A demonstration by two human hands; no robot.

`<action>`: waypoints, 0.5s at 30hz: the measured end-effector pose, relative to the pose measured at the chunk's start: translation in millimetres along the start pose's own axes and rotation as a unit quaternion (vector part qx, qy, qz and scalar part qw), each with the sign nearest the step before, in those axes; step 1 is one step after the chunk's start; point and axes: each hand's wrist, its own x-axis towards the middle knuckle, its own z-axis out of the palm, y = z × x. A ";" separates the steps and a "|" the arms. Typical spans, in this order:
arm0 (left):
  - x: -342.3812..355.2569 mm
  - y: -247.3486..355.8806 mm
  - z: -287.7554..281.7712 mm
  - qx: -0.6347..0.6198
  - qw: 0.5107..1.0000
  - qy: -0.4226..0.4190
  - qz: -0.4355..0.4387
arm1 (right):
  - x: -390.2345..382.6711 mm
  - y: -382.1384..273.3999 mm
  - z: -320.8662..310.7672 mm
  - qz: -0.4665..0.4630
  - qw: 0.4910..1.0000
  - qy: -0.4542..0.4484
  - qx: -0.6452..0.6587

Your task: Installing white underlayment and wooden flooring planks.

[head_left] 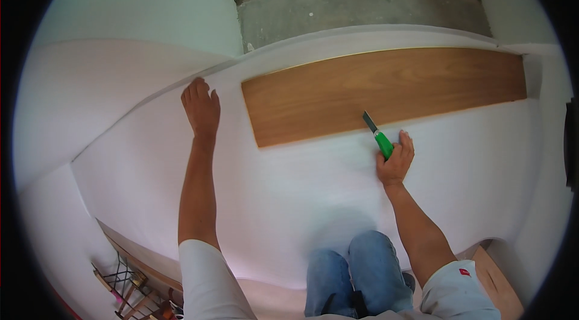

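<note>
My right hand is closed around the green handle of a utility knife. Its dark, slant-tipped blade points away from me and overlaps the near edge of a brown wood-grain board. My left hand reaches forward at the left, its fingertips by the sheet's edge along the wall. The thumb stands apart from the bent fingers, and I see nothing held there. Under the board spreads a large smooth white sheet; the board lies at its far right part, tilted slightly up toward the right.
White walls rise at the left and right. Beyond the sheet's far edge is a grey floor strip with speckled stone behind it. My jeans-clad knees are at the near edge. A rack with odds and ends stands lower left.
</note>
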 end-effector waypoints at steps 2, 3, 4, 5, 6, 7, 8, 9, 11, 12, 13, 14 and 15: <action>-8.2 6.9 12.3 -0.004 1.000 0.017 0.012 | 2.5 -1.4 2.0 -0.001 1.000 -0.002 0.005; -7.1 9.2 21.7 -0.032 0.997 -0.028 0.063 | 3.0 -1.3 2.5 -0.003 1.000 -0.001 0.002; -4.9 11.4 28.4 -0.060 0.989 -0.074 0.114 | 2.1 -2.2 2.3 -0.005 1.000 -0.001 0.000; -1.9 12.9 35.7 -0.066 0.991 -0.084 0.083 | 0.5 -3.7 1.2 -0.005 1.000 -0.005 -0.002; 0.5 10.2 46.2 -0.068 0.991 -0.083 0.083 | 2.0 -5.5 2.9 -0.003 1.000 -0.004 0.000; 1.3 7.4 56.4 -0.085 0.992 -0.072 0.063 | 3.0 -7.5 5.0 -0.001 1.000 -0.004 0.003; 0.3 3.4 65.0 -0.101 0.992 -0.061 0.044 | 1.6 -9.8 6.9 -0.002 1.000 -0.003 0.000; -2.6 6.4 73.1 -0.108 0.991 -0.060 0.043 | -0.8 -9.1 7.7 -0.001 1.000 0.002 0.004; -10.5 10.7 86.6 -0.090 0.996 -0.002 0.004 | 0.7 -6.4 13.2 -0.002 1.000 0.008 0.002; -8.2 5.7 88.4 -0.096 0.995 -0.004 0.006 | 1.5 -10.2 14.7 0.014 1.000 0.007 0.013; -9.2 9.1 88.5 -0.118 0.993 0.008 0.006 | 1.5 -10.0 7.9 0.027 0.999 0.002 0.020; -10.1 12.5 87.6 -0.139 0.990 0.020 0.006 | -4.5 -17.9 3.6 0.029 1.000 -0.003 0.011; -6.5 8.7 87.1 -0.138 0.990 0.020 0.006 | -4.4 -41.1 9.2 0.079 0.995 -0.024 0.057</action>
